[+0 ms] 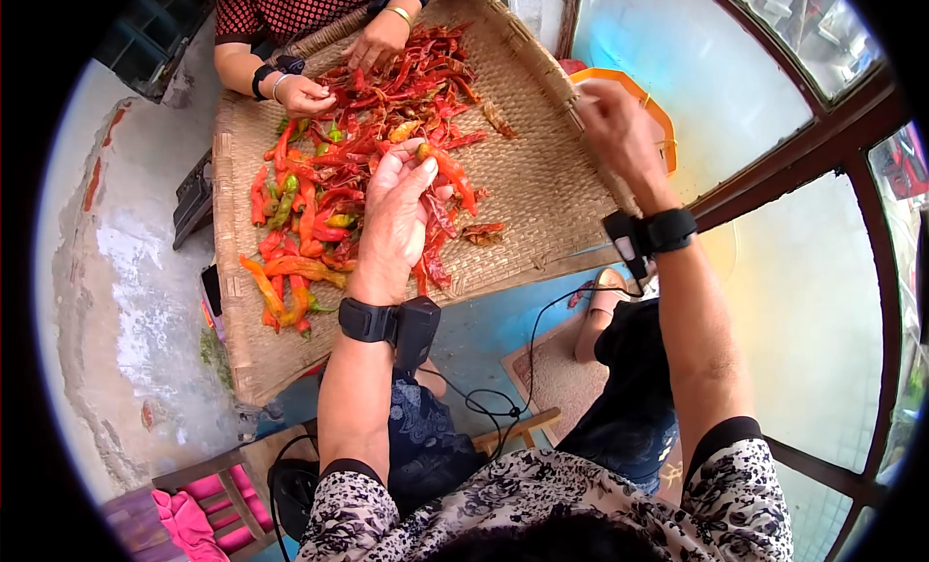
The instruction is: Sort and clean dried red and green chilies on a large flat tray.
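Note:
A red chili pepper (452,179) with a yellowish stem end is pinched between the thumb and fingers of my left hand (395,212), above the heap. Dried dark red chilies (437,244) lie just under that hand. My right hand (624,136) is up by the right rim of the woven tray (542,189), over an orange basin (663,126); motion blurs its fingers, so whether it holds anything is unclear. Fresher red, orange and green peppers (290,267) fill the tray's left part, while shrivelled dark red ones (426,78) spread toward the far side.
Across the tray, another person's two hands (305,95) work among the chilies. A glazed door with brown frames (774,204) stands at right, a peeling wall (126,272) at left. A black cable (532,359) hangs from my wrist straps. Near lower left is a wooden chair (227,504) with pink cloth.

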{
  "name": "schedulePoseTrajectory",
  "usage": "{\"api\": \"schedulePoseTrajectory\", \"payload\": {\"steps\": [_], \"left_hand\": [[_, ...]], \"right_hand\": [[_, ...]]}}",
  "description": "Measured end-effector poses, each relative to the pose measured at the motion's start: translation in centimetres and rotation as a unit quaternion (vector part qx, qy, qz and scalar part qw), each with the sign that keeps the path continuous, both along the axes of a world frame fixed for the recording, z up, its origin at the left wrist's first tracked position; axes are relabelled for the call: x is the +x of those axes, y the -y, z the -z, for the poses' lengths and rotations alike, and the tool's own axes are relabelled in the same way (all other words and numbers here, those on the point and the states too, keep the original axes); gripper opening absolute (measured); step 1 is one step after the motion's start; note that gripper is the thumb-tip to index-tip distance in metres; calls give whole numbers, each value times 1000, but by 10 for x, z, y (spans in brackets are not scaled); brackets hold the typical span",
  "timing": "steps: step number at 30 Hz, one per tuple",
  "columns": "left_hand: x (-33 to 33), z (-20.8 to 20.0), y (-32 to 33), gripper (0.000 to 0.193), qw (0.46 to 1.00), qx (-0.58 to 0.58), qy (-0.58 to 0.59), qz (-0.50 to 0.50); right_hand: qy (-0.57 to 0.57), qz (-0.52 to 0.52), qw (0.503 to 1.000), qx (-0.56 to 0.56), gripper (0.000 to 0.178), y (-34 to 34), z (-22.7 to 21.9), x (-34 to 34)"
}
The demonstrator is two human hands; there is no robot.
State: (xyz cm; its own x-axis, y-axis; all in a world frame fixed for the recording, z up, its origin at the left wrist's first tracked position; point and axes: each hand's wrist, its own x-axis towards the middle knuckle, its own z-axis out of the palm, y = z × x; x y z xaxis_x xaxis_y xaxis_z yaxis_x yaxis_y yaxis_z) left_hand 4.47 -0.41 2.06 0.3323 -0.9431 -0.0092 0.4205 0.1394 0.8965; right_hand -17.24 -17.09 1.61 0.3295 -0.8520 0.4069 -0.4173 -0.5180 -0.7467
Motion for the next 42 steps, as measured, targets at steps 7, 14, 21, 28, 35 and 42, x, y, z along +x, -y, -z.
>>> {"api": "schedulePoseTrajectory", "payload": {"steps": [7, 14, 21, 28, 35, 42], "left_hand": [[-15, 5, -1, 25, 1000, -15, 19, -5], [-6, 3, -7, 24, 998, -10, 30, -50], [8, -5, -9, 15, 994, -41, 38, -99], [5, -2, -5, 18, 989, -51, 56, -126], [-4, 3, 3, 19, 993, -66, -2, -96], [-18, 0, -1, 28, 993, -35, 72, -84]], "right_hand": [[55, -309, 940, 132, 30, -70, -1, 64], [157, -268, 876, 368, 15, -69, -10, 59], [371, -156, 812, 422, 15, -19, -2, 19], [582, 70, 625, 516, 24, 5, 2, 2], [310, -170, 860, 368, 26, -65, -13, 56], [83, -260, 909, 315, 24, -120, -8, 76]]}}
